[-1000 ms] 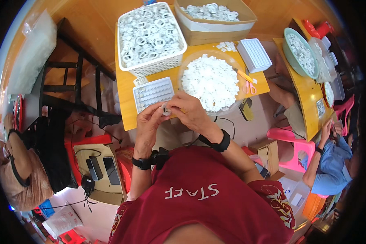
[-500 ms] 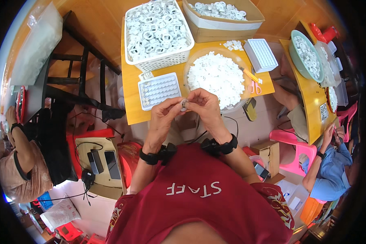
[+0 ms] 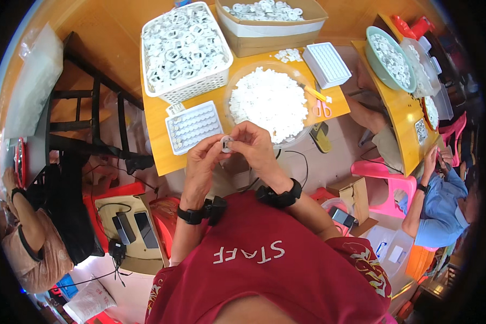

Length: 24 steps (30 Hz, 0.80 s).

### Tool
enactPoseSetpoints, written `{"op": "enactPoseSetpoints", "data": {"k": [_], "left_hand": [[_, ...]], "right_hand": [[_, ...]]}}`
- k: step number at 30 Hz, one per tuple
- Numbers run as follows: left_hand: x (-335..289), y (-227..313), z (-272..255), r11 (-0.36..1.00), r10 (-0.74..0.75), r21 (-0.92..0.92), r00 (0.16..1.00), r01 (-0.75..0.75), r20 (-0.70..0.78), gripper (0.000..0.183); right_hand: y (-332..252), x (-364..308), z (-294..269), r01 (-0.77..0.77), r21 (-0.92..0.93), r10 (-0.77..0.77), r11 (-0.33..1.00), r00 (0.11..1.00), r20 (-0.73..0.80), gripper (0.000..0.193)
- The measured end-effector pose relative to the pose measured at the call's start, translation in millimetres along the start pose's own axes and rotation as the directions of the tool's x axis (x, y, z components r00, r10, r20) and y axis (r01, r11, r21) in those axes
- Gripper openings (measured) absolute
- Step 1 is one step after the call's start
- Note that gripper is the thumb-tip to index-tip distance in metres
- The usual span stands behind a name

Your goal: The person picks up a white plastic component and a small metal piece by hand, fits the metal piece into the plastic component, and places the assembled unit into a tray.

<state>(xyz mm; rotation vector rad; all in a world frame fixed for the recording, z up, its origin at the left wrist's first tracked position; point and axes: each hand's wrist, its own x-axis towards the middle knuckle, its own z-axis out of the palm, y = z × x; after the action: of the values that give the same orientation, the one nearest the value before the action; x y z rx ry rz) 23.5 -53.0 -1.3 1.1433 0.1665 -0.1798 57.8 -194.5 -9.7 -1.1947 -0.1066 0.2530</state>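
Your left hand [image 3: 201, 161] and right hand [image 3: 257, 152] pinch round white piece [image 3: 225, 142], partly hidden; white perforated plastic basket [image 3: 195, 90] holds white-grey parts [image 3: 183, 49].

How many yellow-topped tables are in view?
2: the near table, in front of the wearer, bearing the white basket, and the right-hand table, bearing the green basin. Others may be hidden toward the picture's dark rim.

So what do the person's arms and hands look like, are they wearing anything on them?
The left hand and right hand are bare, with no gloves. A black left band and a matching right band go round the wrists, each with a chunky black part. The sleeves are short and dark red, with a swirly yellow and whitish pattern.
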Motion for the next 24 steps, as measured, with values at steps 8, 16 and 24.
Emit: {"op": "enactPoseSetpoints", "data": {"k": [8, 16, 24], "left_hand": [[0, -4, -8, 0.992, -0.013, -0.125, 0.999, 0.009, -0.031, 0.024], [-3, -6, -13, 0.985, -0.052, -0.169, 0.997, 0.043, -0.049, 0.023], [-4, -8, -12, 0.981, -0.048, -0.192, 0.998, 0.04, -0.037, 0.026]], "right_hand": [[-13, 32, -66, 0.123, -0.786, -0.425, 0.605, 0.885, -0.189, 0.01], [-14, 41, -71, 0.082, -0.928, -0.363, 0.364, 0.93, -0.06, 0.016], [-9, 43, -82, 0.09, -0.896, -0.423, 0.434, 0.899, -0.115, 0.014]]}}
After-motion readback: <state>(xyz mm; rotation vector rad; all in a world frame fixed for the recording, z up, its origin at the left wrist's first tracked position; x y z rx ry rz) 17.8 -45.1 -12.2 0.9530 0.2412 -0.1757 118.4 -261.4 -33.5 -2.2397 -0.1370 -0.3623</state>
